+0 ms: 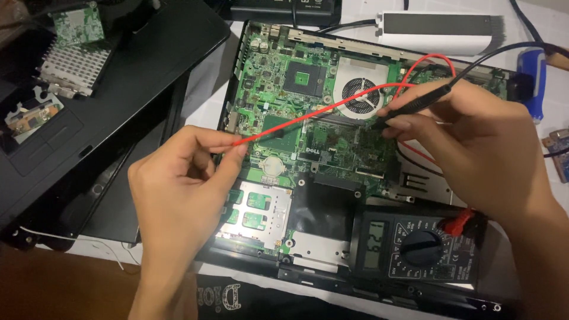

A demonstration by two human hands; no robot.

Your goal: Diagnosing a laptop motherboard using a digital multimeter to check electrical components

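Note:
An opened laptop lies in front of me with its green motherboard and round cooling fan exposed. My left hand pinches a red test lead that runs up and right across the board. My right hand grips a black probe, its tip pointing down-left onto the board beside the fan. A black multimeter with a rotary dial and small display rests on the laptop's lower right corner, under my right wrist.
A black laptop cover with loose circuit boards and a metal heat plate lies at the left. A white box stands at the back. A blue-handled tool is at the far right.

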